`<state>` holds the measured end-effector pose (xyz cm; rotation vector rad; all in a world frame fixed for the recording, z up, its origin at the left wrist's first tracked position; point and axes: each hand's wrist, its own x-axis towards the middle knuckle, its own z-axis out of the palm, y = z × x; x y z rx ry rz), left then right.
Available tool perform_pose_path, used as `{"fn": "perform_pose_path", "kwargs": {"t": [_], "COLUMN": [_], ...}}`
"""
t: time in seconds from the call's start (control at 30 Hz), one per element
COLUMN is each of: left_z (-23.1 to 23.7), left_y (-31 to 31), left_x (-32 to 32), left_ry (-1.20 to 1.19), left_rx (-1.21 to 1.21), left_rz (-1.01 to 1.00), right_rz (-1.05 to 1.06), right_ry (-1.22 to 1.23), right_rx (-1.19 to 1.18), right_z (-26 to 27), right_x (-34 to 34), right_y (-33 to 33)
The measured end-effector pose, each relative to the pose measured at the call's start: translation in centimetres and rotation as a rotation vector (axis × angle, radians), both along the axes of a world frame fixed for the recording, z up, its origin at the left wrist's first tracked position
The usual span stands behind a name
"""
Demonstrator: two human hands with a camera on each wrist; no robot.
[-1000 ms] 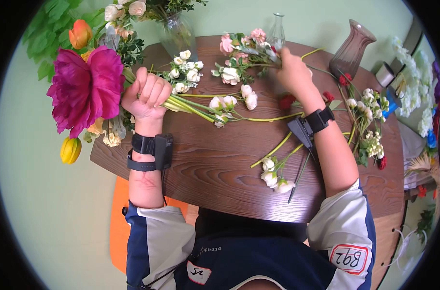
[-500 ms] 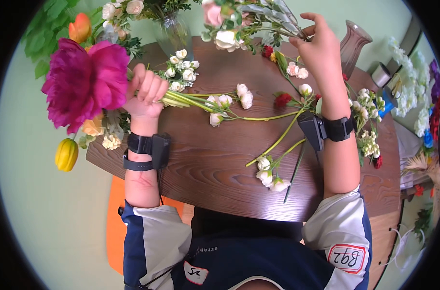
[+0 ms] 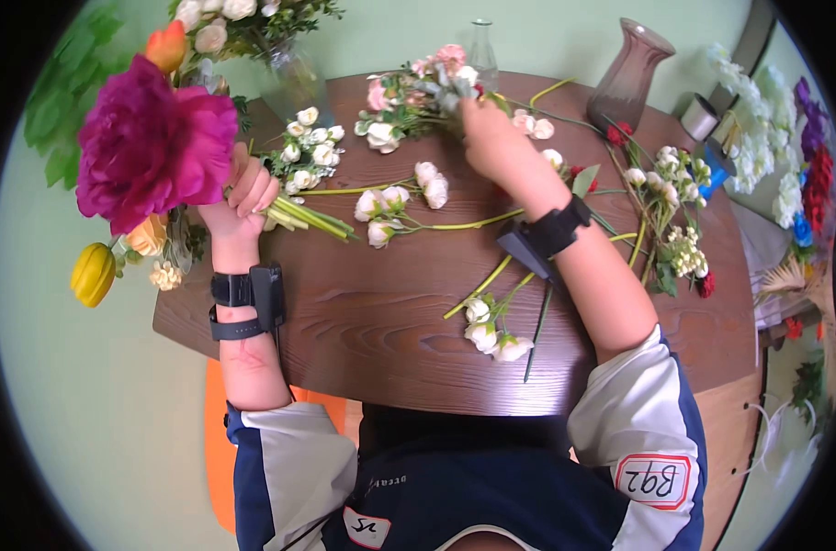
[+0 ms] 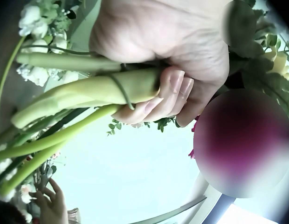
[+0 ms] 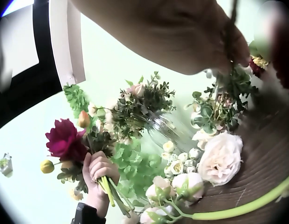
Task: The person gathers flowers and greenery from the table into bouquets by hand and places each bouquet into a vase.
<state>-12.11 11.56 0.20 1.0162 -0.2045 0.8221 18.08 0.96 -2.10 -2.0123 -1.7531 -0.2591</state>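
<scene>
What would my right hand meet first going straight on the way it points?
Past the pink and white flower bunch your right hand holds, probably the pale green wall; the clear glass bottle looks just right of that line, depth unclear.

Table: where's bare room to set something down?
Widest: the near side, between the left forearm and the lowest white flowers. Smaller: the near right, beyond the right forearm. Crowded: around the pink flowers, and from the brown vase down through the red flowers.

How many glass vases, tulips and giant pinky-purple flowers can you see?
Glass vases: 3 (clear vase with flowers, small clear vase, brownish vase)
Tulips: 2 (orange tulip, yellow tulip)
Giant pinky-purple flower: 1
Total: 6
</scene>
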Motion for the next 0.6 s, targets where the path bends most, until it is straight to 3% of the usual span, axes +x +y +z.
{"fn": "perform_pose_path", "kwargs": {"t": [0.1, 0.23, 0.37, 0.43, 0.53, 0.6], "left_z": [0.2, -0.1, 0.2, 0.2, 0.3, 0.2], "left_y": [-1.5, -1.6, -1.8, -2.0, -2.2, -2.2], "left_x": [1.6, 1.8, 2.1, 2.2, 2.3, 2.1], "left_ry": [-0.008, 0.060, 0.010, -0.005, -0.059, -0.038], "left_rx": [-0.026, 0.081, 0.173, 0.153, 0.141, 0.095], "left_rz": [-0.058, -0.027, -0.122, -0.113, -0.165, -0.127], "right_rz": [-0.044, 0.117, 0.248, 0.563, 0.673, 0.631], "right_ry": [-0.204, -0.177, -0.201, -0.121, -0.094, -0.043], "right_rx": [-0.153, -0.073, -0.082, -0.311, -0.488, -0.534], "right_z": [-0.1, 1.7, 2.1, 2.1, 1.2, 0.4], "right_x": [-1.3, -4.0, -6.4, -6.9, -7.4, -7.2], "right_y": [-0.5, -1.7, -2.9, -3.2, -3.2, -2.5]}}
